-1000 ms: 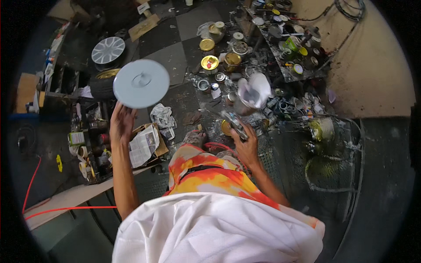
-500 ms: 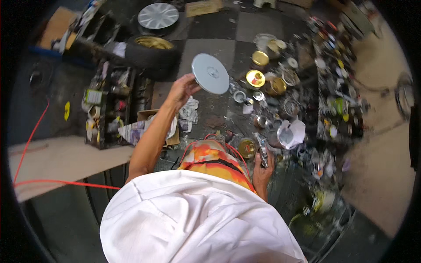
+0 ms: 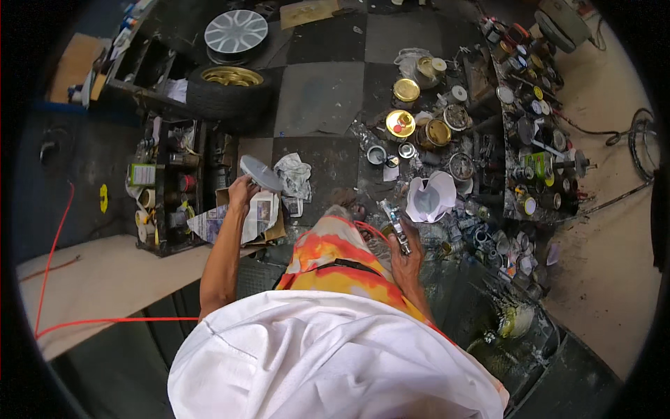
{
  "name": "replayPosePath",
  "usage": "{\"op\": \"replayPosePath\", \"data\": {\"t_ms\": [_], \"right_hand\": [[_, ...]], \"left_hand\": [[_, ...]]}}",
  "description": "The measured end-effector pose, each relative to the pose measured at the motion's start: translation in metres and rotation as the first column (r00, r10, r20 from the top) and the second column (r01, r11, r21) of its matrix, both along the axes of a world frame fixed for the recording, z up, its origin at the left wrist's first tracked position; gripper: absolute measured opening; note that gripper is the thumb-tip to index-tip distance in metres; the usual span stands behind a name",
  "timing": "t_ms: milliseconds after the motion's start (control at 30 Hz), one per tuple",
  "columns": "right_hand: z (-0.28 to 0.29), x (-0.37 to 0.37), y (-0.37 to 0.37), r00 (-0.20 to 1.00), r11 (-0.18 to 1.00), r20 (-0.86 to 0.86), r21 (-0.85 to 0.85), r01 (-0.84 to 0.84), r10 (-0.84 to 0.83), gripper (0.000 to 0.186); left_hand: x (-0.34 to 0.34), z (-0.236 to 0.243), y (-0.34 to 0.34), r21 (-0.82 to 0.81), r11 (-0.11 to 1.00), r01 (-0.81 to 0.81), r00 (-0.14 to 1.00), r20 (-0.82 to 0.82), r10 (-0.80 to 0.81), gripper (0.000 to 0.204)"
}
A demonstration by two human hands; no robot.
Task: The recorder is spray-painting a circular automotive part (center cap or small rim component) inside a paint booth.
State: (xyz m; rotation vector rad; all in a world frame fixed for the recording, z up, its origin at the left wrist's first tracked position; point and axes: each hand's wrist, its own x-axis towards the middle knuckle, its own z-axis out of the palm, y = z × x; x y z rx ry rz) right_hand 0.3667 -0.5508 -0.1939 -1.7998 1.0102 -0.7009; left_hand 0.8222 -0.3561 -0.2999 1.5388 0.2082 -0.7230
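In my left hand (image 3: 241, 192), at centre left, is a round pale grey disc (image 3: 260, 174), tilted above newspaper (image 3: 262, 216) and a crumpled white cloth (image 3: 294, 176). A silver spray gun (image 3: 395, 225) is gripped in my right hand (image 3: 408, 255), low at centre right. Just right of it on the floor stands a pot with a white paper liner or collar (image 3: 430, 197), grey inside. Behind are several paint cans, some with gold lids (image 3: 405, 91), and small grey-filled containers (image 3: 376, 155). My legs in orange, yellow and grey patterned clothing show between my forearms.
A tyre with gold rim (image 3: 229, 98) and a silver wheel cover (image 3: 236, 31) lie at the back left. A dark shelf (image 3: 162, 209) holds cans and tape at left. A bench crowded with cans (image 3: 530, 91) runs along the right. Red hose (image 3: 118, 321) crosses at lower left.
My left hand has lowered with the grey disc, now tilted edge-on and nearer the newspaper. My right hand still has the spray gun, slightly shifted. The camera view has shifted.
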Motion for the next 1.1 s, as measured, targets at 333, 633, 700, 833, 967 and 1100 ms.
{"op": "replayPosePath", "data": {"t_ms": [333,633,700,833,967,1100], "right_hand": [[-0.081,0.075,-0.090,0.984,0.974,-0.147,0.187,0.124,-0.097,0.040],[-0.249,0.174,-0.213,0.908,0.823,-0.210,0.385,0.418,-0.363,0.032],[-0.291,0.176,-0.225,0.912,0.897,-0.241,0.218,0.384,-0.332,0.043],[-0.347,0.176,-0.244,0.863,0.843,-0.300,0.240,0.481,-0.407,0.043],[-0.410,0.165,-0.260,0.839,0.813,-0.330,0.258,0.522,-0.433,0.043],[-0.483,0.130,-0.257,0.724,0.720,-0.432,0.211,0.661,-0.537,0.043]], "left_hand": [[0.060,-0.094,-0.334,-0.231,0.922,0.311,0.926,-0.145,-0.349,0.025],[0.081,-0.336,-0.639,-0.212,0.822,0.529,0.764,-0.304,-0.569,0.021],[0.072,-0.370,-0.687,-0.196,0.797,0.572,0.727,-0.329,-0.603,0.020],[0.028,-0.449,-0.774,-0.228,0.702,0.675,0.613,-0.355,-0.706,0.022],[-0.017,-0.543,-0.839,-0.357,0.656,0.665,0.544,-0.370,-0.753,0.026],[-0.128,-0.545,-0.906,-0.268,0.606,0.749,0.494,-0.385,-0.780,0.028]]}}
